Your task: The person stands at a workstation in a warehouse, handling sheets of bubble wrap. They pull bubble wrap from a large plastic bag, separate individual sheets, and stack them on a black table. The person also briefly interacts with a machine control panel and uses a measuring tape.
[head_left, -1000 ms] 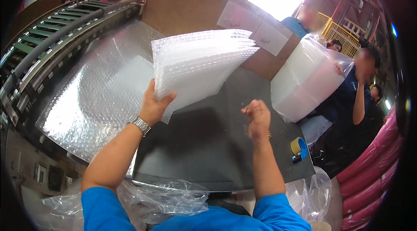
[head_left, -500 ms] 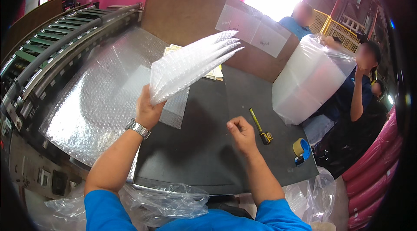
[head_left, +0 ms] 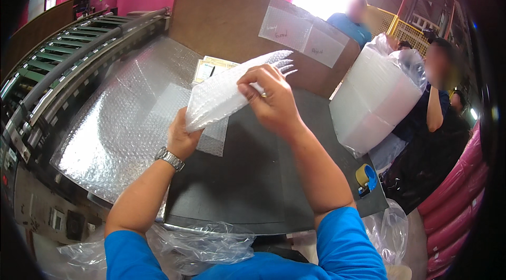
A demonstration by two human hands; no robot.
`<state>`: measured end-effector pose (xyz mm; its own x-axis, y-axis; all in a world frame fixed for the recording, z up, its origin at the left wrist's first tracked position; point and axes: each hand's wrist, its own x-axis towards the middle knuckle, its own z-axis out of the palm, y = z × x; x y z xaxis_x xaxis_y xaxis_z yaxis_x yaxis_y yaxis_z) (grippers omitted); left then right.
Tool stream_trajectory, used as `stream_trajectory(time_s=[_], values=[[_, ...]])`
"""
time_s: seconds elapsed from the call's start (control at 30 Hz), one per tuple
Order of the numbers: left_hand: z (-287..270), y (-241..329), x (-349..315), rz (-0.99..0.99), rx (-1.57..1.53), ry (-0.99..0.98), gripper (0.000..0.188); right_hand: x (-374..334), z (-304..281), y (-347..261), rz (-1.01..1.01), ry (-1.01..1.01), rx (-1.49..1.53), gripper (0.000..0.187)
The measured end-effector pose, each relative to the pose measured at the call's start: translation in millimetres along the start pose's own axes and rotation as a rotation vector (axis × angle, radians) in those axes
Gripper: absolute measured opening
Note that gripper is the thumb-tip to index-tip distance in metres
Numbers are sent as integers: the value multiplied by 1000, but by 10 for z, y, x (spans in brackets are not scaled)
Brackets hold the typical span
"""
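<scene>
A folded stack of bubble-wrap bags (head_left: 219, 95) is held tilted above the table, its layered ends fanned at the upper right. My left hand (head_left: 183, 135) is closed round the lower left corner of the stack. At its right side, my right hand (head_left: 271, 98) has bent fingers and thumb closed against the layers' edge; the exact contact is partly hidden. Beneath lies a large sheet of bubble wrap (head_left: 100, 143) on the left part of the dark table (head_left: 242, 174). A smaller bubble-wrap piece (head_left: 213, 140) rests partly under the held stack.
A blue tape dispenser (head_left: 367, 180) stands at the table's right edge. Behind the table rises a brown board (head_left: 216, 16). A roller conveyor (head_left: 68, 48) runs along the left. A large wrapped white bundle (head_left: 369, 101) and co-workers are at the right. Clear plastic film (head_left: 200, 246) hangs at the front edge.
My right hand has risen from over the table to the side of the bag stack. The stack has dipped slightly. My right arm now covers the tape measure's spot.
</scene>
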<state>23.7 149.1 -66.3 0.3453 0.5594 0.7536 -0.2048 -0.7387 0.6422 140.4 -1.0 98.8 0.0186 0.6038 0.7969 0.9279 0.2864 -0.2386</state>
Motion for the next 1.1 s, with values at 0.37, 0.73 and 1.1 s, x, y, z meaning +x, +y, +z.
stream_trajectory(time_s=[0.37, 0.73, 1.1], values=[[-11, 57, 2, 40, -46, -42, 36, 132, -477, 518, 344, 106, 145, 25], [5, 153, -44, -96, -288, -319, 42, -38, -684, 497, 721, -485, 792, 42], [29, 150, -33, -116, -188, -486, 29, -318, -415, 375, 680, -575, 1162, 43]])
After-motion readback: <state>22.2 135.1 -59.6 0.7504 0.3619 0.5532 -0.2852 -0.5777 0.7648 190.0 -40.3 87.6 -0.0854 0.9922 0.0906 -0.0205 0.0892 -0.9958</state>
